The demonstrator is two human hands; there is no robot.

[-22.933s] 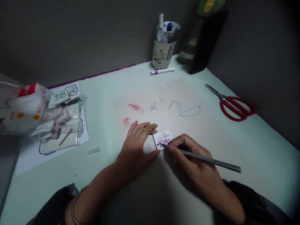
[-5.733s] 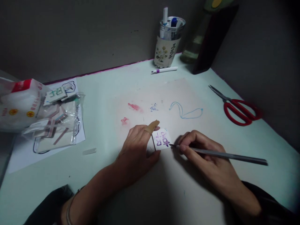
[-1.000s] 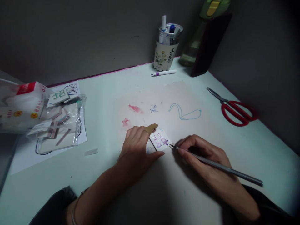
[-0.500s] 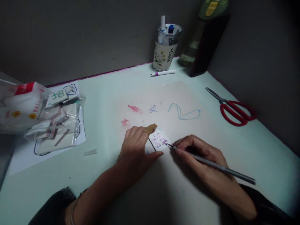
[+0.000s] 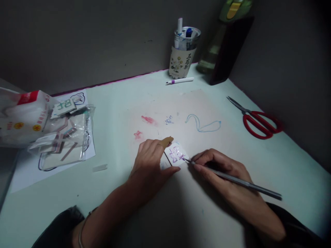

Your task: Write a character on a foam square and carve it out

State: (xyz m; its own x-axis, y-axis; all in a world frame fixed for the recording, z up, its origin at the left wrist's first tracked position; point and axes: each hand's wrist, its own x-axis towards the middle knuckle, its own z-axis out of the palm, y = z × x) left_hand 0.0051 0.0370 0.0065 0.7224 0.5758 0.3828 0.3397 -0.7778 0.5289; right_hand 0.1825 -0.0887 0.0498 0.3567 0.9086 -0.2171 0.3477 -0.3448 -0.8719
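A small white block [image 5: 177,153] with purple characters drawn on it lies on the brownish mat area of the table. My left hand [image 5: 150,162] grips it, thumb at the near edge and a finger with a tan covering at the far edge. A dark line crosses the block beside my fingers, and its left part is partly hidden by that hand. In my right hand [image 5: 219,172] is a slim, grey-handled craft knife [image 5: 245,184], held like a pen. Its thin tip touches the block's right side at the purple marks.
Red-handled scissors [image 5: 261,125] lie at the right. Behind stand a cup of pens [image 5: 181,62], a green bottle [image 5: 208,57] and a dark upright slab [image 5: 231,51]; a white marker [image 5: 181,80] lies before the cup. Plastic bags [image 5: 64,141] with white pieces cover paper at left, near a small strip [image 5: 99,167].
Both hands stay almost in place, the knife tip still at the block's right side. The knife's rear end has shifted up very slightly.
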